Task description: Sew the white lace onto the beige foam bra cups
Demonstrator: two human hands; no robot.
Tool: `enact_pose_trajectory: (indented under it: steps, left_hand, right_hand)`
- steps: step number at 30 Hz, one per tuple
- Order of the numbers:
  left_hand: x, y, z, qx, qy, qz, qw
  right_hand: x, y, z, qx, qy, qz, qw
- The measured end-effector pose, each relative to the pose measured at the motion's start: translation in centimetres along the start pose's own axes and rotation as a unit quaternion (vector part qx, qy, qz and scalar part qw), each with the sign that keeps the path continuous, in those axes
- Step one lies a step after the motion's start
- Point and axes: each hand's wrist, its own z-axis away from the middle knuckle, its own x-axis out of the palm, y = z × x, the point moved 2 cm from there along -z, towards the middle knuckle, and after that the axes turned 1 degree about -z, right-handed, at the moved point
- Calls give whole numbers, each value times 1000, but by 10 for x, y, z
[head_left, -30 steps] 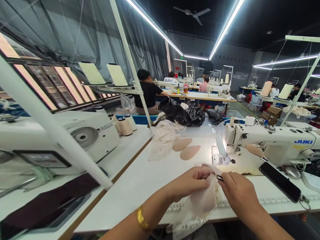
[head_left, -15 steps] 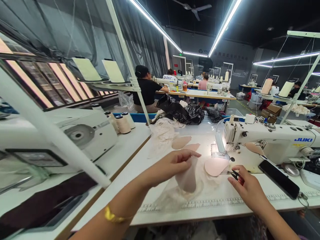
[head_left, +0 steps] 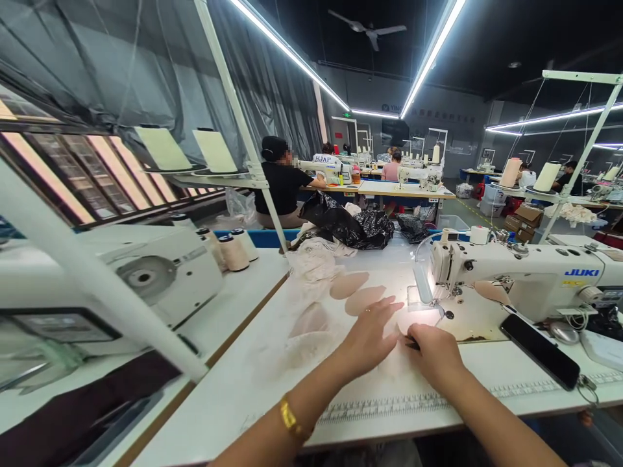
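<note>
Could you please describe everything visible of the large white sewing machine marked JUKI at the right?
The large white sewing machine with blue JUKI lettering stands at the right of the white table, needle end at left. It looks like painted metal, with dark knobs and a yellow label below the lettering. Bright light falls around the needle end. A beige, rounded piece shows beneath its arm; whether they touch is unclear.

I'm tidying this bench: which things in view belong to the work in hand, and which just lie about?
Likely in use:
small black tool in the right hand
pale pink rounded fabric by the left hand
two beige teardrop-shaped pads
white sewing machine

Probably just lying about:
black rectangular phone
crumpled black plastic bag
</note>
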Motion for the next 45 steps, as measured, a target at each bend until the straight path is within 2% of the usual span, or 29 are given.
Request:
enact_pose_trajectory:
  steps: [2, 4, 7, 10, 14, 18, 21, 24, 26, 29, 31, 33, 36, 38, 40, 42, 45]
  left_hand:
    - [-2, 16, 2, -33, -28, 31, 999]
    - [-10, 29, 11, -57, -39, 85, 994]
    - [-16, 43, 30, -93, -48, 231, 967]
    - [-15, 56, 45, -99, -71, 319, 940]
    - [-8, 71, 53, -73, -85, 362, 925]
    - [-1, 74, 59, -84, -42, 365, 926]
    - [1, 73, 63, -89, -4, 302, 949]
    - [-1, 75, 67, -52, 33, 250, 966]
    - [-2, 77, 69, -26, 33, 259, 965]
    - [-2, 79, 70, -44, -1, 279, 959]
    - [-2, 79, 71, -66, -1, 255, 965]
    - [-3, 78, 73, -75, 15, 223, 972]
    - [-5, 78, 77, -70, 24, 202, 977]
    - [-5, 80, 79, -57, 22, 206, 977]
    - [-5, 83, 79, -42, 22, 214, 976]
    - [-6, 85, 79, -31, 29, 213, 976]
    - [-6, 88, 78, -27, 40, 200, 979]
  right_hand:
    - [5, 3, 4, 9, 3, -27, 1000]
    - [3, 9, 16, 37, 15, -113, 993]
    - [-9, 11, 37, 84, -7, -261, 962]
    - [-26, -2, 51, 107, -56, -293, 948]
    - [-43, -26, 53, 81, -80, -312, 943]
    - [-45, -32, 57, 90, -68, -378, 919]
    - [-42, -30, 63, 100, -49, -395, 912]
    - [-37, -28, 68, 112, -36, -420, 900]
    - [-32, -26, 71, 120, -31, -451, 884]
    - [-26, -20, 76, 135, -46, -472, 870]
    - [-27, -17, 81, 137, -51, -420, 896]
    - [-34, -16, 84, 116, -22, -322, 939]
    - [-51, -27, 86, 13, 69, -156, 985]
    - [-59, -40, 86, -85, 124, -49, 987]
    - [-61, -49, 84, -154, 153, 44, 975]
    - [-60, -53, 83, -179, 156, 110, 965]
    - [-58, -52, 83, -182, 144, 150, 961]
